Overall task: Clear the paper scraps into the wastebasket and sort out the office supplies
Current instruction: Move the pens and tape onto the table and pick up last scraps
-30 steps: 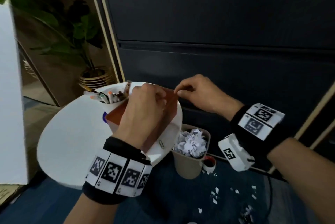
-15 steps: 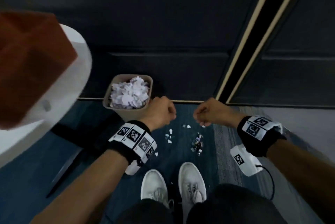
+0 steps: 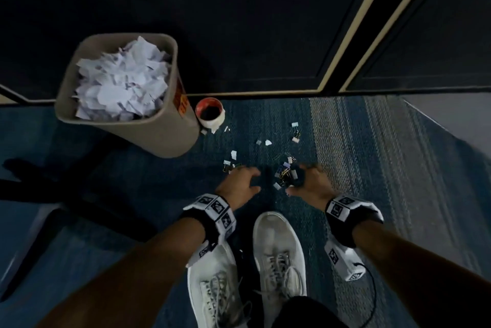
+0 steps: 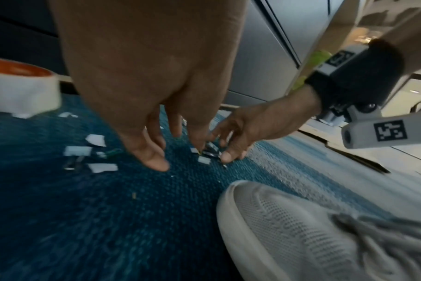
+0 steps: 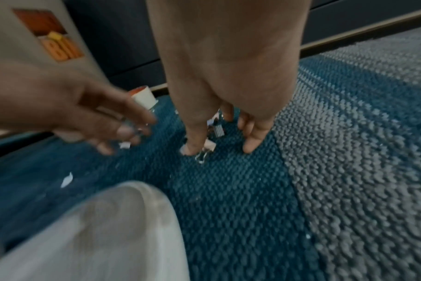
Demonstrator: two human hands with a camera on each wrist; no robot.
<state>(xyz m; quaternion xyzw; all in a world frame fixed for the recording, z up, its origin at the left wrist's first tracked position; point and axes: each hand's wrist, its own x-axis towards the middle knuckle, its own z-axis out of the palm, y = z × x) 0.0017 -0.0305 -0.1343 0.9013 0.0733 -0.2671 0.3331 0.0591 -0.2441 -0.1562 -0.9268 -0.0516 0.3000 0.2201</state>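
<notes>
Both hands, left hand [image 3: 240,184] and right hand [image 3: 309,185], are spread open, empty, over mixed metal binder clips [image 3: 285,174] and white paper scraps [image 3: 233,154] on blue carpet [image 3: 159,221], near the beige wastebasket [image 3: 159,136]. Clips could be scooped up with the scraps.
</notes>
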